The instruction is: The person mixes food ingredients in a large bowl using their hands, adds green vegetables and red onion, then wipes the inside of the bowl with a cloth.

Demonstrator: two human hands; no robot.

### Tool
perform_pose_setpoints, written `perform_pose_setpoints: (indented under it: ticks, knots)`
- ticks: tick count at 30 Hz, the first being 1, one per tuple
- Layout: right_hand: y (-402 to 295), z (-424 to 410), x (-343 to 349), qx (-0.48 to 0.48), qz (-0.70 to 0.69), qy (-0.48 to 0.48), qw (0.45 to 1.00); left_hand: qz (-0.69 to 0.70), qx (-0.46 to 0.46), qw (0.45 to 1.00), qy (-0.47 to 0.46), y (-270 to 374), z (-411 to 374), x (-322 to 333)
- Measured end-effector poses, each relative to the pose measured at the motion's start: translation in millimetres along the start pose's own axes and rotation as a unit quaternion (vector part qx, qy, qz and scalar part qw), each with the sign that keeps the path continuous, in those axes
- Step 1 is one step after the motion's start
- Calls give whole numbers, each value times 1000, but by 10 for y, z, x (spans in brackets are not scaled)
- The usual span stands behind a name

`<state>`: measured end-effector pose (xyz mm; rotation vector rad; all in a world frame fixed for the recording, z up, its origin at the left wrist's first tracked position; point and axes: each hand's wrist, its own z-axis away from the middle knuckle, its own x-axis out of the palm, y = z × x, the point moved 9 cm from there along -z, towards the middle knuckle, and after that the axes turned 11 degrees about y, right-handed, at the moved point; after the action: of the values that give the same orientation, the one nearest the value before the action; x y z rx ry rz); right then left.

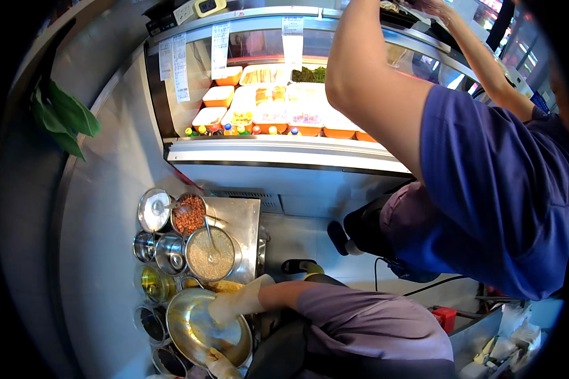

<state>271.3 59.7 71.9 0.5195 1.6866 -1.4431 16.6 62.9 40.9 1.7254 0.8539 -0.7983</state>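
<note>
A large metal mixing bowl (180,327) with oily orange-brown residue stands before me at the lower left. My right hand (225,308), in a pale translucent glove, reaches into it; its fingers are blurred. At the bowl's lower rim, my gloved left hand (222,364) grips the edge, with its fingers over the inside. Just above the bowl, a pot of pale grainy food (208,258) holds a metal spoon. Behind that are a container of reddish-brown nuts or beans (189,213) with a scoop and a round metal lid (154,210).
Steel containers (170,253), a jar of yellow oil (152,283) and dark-filled jars (150,324) line the wall by a steel worktop (244,227). A lit display case (275,151) holds food trays. A co-worker in blue (488,189) stands close, reaching over the case.
</note>
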Motion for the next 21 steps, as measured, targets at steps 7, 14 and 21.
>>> perform_pose_setpoints:
  ticks: [7, 14, 21]
  knots:
    - [142, -178, 238, 23, 8, 1, 1000, -70, 15, 997, 6, -67, -21, 88]
    - [145, -142, 224, -11, 77, -41, 996, -106, -48, 992, -45, -267, -43, 111]
    - [86, -116, 181, -42, 70, -50, 995, -58, -65, 995, -48, -425, 41, 121]
